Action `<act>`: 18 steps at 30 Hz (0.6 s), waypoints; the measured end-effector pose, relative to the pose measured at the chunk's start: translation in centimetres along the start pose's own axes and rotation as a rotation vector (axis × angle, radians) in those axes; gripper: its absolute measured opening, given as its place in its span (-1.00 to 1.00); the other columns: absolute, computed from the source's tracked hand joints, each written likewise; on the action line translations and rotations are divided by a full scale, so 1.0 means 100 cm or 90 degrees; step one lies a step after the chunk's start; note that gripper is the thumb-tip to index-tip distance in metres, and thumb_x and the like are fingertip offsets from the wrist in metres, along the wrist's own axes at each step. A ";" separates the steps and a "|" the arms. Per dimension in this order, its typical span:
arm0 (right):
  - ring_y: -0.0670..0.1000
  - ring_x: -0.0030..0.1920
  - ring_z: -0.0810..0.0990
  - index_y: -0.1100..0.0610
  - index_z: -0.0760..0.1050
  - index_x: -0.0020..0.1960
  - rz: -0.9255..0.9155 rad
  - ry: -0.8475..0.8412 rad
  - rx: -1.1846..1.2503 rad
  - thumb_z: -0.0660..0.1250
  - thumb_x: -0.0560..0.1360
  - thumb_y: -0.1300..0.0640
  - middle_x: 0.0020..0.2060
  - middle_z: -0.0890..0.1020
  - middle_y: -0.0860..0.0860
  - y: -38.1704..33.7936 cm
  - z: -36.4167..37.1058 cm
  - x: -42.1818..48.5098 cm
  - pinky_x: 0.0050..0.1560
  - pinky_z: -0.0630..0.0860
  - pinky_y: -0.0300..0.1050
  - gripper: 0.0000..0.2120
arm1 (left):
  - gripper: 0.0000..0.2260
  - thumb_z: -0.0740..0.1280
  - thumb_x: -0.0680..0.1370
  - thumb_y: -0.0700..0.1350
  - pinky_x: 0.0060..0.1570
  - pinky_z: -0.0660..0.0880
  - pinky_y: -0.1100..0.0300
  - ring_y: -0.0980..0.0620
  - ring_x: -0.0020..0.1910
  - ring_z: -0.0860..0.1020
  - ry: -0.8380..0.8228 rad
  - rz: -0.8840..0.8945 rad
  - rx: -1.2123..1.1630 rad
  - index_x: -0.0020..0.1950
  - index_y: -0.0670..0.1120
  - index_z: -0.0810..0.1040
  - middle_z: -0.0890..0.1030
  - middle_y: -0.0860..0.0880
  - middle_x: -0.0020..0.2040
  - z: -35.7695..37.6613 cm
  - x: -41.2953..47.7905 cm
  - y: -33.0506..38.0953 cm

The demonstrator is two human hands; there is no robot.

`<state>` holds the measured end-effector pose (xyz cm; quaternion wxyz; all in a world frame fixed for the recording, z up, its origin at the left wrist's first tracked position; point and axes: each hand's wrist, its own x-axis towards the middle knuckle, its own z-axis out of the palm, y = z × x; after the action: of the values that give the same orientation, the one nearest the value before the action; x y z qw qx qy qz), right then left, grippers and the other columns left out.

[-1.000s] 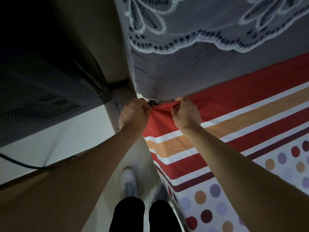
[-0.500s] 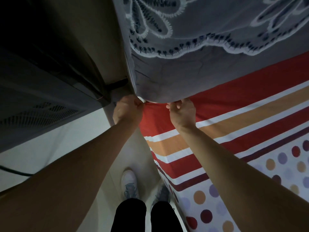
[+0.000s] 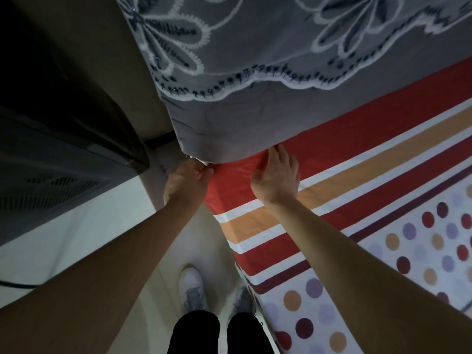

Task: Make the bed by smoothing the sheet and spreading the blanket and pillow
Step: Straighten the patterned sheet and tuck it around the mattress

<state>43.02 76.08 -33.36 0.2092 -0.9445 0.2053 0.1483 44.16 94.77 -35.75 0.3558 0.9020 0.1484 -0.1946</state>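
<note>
Left hand (image 3: 187, 180) pinches bunched red corner of striped, polka-dot sheet (image 3: 357, 134) at bed edge. Right hand (image 3: 277, 175) lies flat on sheet, fingers relaxed, at 3 o'clock of left. Grey embroidered blanket (image 3: 255, 72) overlaps sheet at 12 o'clock, meeting right fingertips.

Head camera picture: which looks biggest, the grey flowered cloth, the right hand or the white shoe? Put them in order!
1. Grey flowered cloth: by far the biggest.
2. Right hand.
3. White shoe: looks slightly smaller than the hand, but it is farther away and partly hidden by the trouser leg, so this is unsure.
</note>
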 end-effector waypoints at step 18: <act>0.25 0.60 -0.26 -0.10 -0.13 0.63 -0.069 -0.065 -0.159 0.14 0.52 -0.43 0.63 -0.19 0.06 0.006 0.022 0.008 0.56 -0.13 0.32 -0.15 | -0.79 0.29 0.63 0.02 -0.07 0.41 0.07 -0.22 0.10 0.59 0.001 -0.021 0.036 0.05 -0.11 0.60 0.65 -0.15 0.07 0.002 0.018 0.004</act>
<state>43.02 76.27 -35.77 0.1079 -0.9641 0.1232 0.2091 45.84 94.61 -36.50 0.3267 0.9092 0.1580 -0.2042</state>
